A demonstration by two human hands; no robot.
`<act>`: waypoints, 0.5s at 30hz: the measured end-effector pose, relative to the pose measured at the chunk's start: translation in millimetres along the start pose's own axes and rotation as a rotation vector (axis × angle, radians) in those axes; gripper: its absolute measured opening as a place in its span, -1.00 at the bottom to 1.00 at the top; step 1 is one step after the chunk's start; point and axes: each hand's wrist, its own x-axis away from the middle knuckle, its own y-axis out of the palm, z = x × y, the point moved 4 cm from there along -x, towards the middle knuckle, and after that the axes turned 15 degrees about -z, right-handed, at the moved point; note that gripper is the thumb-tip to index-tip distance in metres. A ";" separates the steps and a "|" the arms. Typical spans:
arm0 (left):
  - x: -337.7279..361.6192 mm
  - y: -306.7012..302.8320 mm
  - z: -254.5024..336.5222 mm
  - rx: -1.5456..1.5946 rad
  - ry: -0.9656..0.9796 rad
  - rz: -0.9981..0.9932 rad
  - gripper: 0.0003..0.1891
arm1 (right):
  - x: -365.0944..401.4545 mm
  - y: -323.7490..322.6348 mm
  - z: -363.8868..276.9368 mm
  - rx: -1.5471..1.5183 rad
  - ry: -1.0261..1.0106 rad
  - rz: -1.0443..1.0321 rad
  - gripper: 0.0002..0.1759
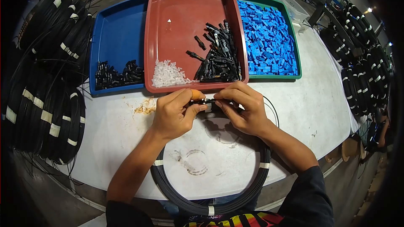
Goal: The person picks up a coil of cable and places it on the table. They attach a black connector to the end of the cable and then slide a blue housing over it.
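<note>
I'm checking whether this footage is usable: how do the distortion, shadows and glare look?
Head view: fisheye distortion bows the scene, and the corners fall to black; head view: a soft shadow darkens the white table below the right hand; head view: a small lamp glares at upper right.

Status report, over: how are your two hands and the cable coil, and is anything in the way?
Left hand and right hand: both pinching small black part. Cable coil: lying below the hands. Red tray close ahead; nothing seen blocking.

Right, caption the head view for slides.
Left hand and right hand pinch a black part, coiled cable below, three trays beyond.
</note>
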 end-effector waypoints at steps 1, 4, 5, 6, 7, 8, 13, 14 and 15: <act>0.7 0.1 -1.2 0.008 0.024 0.026 -0.81 | 0.3 0.5 -0.5 0.004 -0.008 -0.008 -0.80; 0.0 -1.4 2.8 0.009 0.005 0.013 -0.81 | 0.7 -1.2 -0.8 0.007 0.001 -0.008 -0.79; 0.1 -1.7 3.8 0.010 0.003 0.014 -0.81 | 0.9 -1.5 -1.4 0.007 0.001 -0.009 -0.79; 0.0 -1.7 4.1 0.006 -0.005 0.006 -0.82 | 1.1 -1.9 -1.8 0.001 0.007 0.001 -0.79; 0.2 -1.6 4.3 0.004 -0.015 -0.002 -0.82 | 1.4 -2.0 -1.8 -0.006 0.014 0.010 -0.79; 0.3 -1.9 4.5 0.004 -0.017 -0.002 -0.82 | 1.4 -1.2 -0.9 -0.007 0.015 0.009 -0.79; -0.5 -4.1 9.4 -0.036 0.003 0.015 -0.80 | 1.7 0.1 -0.3 0.001 0.013 0.005 -0.81; -0.3 -4.5 9.3 -0.036 0.002 0.015 -0.80 | 1.6 -0.1 -1.0 0.000 0.013 0.005 -0.81; 0.0 -5.0 10.4 -0.076 0.024 0.012 -0.78 | 1.3 -0.7 -2.1 0.009 0.007 0.007 -0.81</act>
